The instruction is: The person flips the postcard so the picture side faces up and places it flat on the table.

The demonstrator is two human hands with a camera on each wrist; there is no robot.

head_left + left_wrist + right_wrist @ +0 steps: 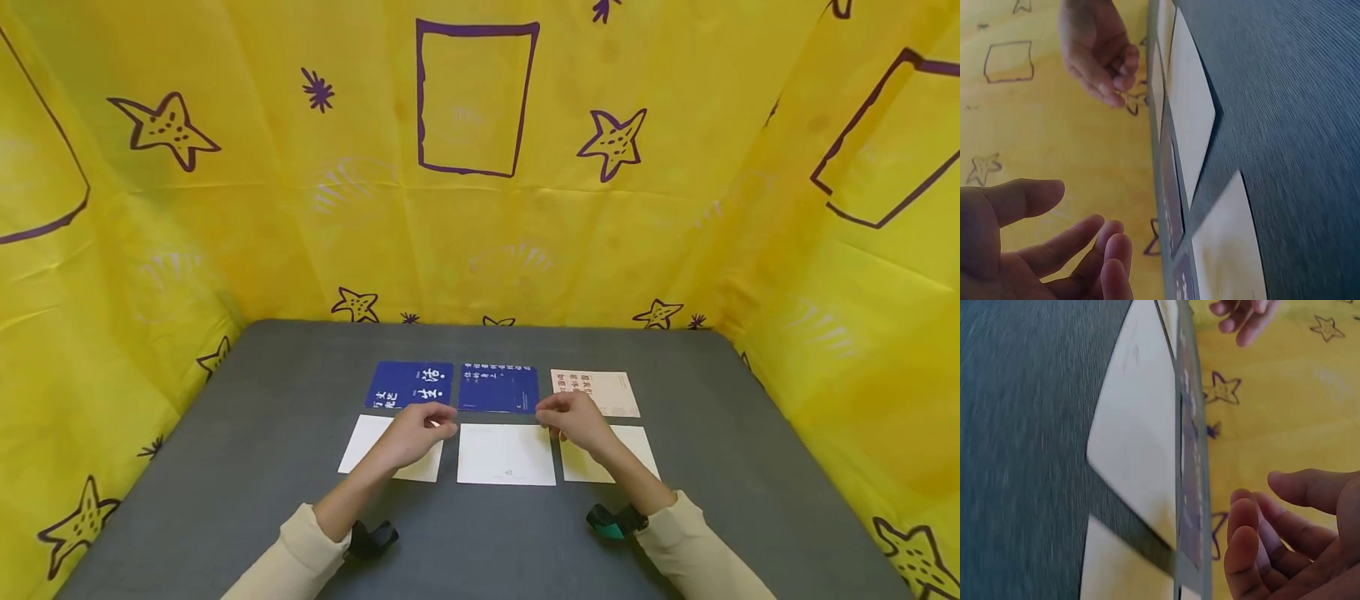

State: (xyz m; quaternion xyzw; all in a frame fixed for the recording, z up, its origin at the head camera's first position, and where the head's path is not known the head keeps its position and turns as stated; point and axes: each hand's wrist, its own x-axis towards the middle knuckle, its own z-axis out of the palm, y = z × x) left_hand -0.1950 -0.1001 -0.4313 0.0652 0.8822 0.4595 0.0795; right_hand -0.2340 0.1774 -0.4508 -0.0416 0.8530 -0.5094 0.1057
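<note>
Two rows of cards lie on a dark grey table. In the head view the back row has a blue card [408, 385] with large white characters, a second blue card [498, 390] and a pale pink card [611, 394]. Nearer are a left white card [363, 442], a middle white card [506, 454] and a right white card [636, 446]. My left hand [422, 433] hovers above the left white card, fingers loosely bent and holding nothing. Over the right white card and the pink card's near edge hangs my right hand [577, 421], also holding nothing, its thumb apart from the fingertips.
The grey table [225, 467] extends around the cards on all sides. A yellow cloth [480, 233] with purple drawings hangs behind it and along both sides. Dark straps [372, 540] show at my wrists.
</note>
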